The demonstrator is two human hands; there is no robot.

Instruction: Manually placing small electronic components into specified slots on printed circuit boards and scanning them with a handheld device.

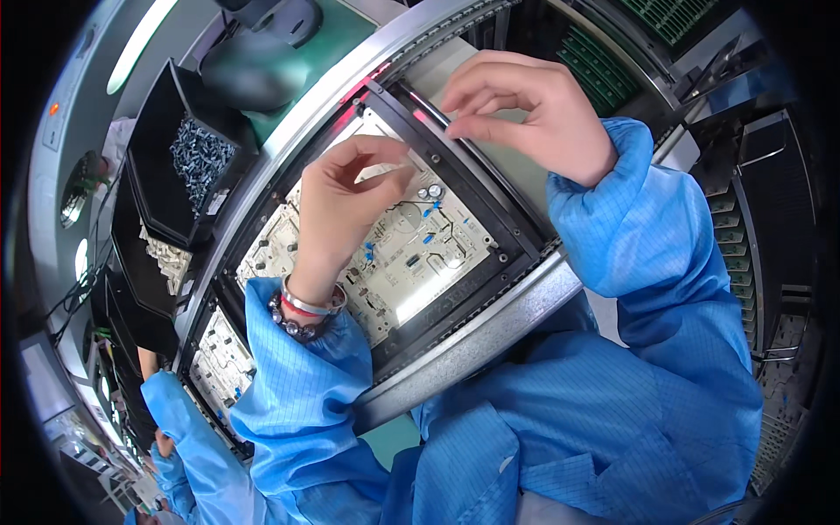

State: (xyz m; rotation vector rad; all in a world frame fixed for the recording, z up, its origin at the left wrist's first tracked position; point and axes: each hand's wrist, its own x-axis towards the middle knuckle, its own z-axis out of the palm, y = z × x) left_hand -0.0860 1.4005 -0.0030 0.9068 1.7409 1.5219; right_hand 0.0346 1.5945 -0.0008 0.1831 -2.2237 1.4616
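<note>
My left hand (346, 201) is over a pale circuit board (442, 271) seated in a black frame. Its fingers are curled, with the thumb and fingertips drawn close together; whatever is between them, if anything, is too small to make out. The hand and wrist cover part of the board. Round capacitors (430, 192) and small blue components (429, 238) stand on the board. Farther right, my right hand (529, 109) hovers beyond the frame's right side bar (464, 179). Its fingers are bent, the thumb stays apart from them, and nothing shows in the gap.
Black bins at the left hold dark small parts (199, 162) and pale parts (166, 258). A metal rail (472, 363) runs along the near side. Another board (223, 359) lies at left, near a co-worker's blue sleeve (188, 429). Racks of green boards (599, 66) stand right.
</note>
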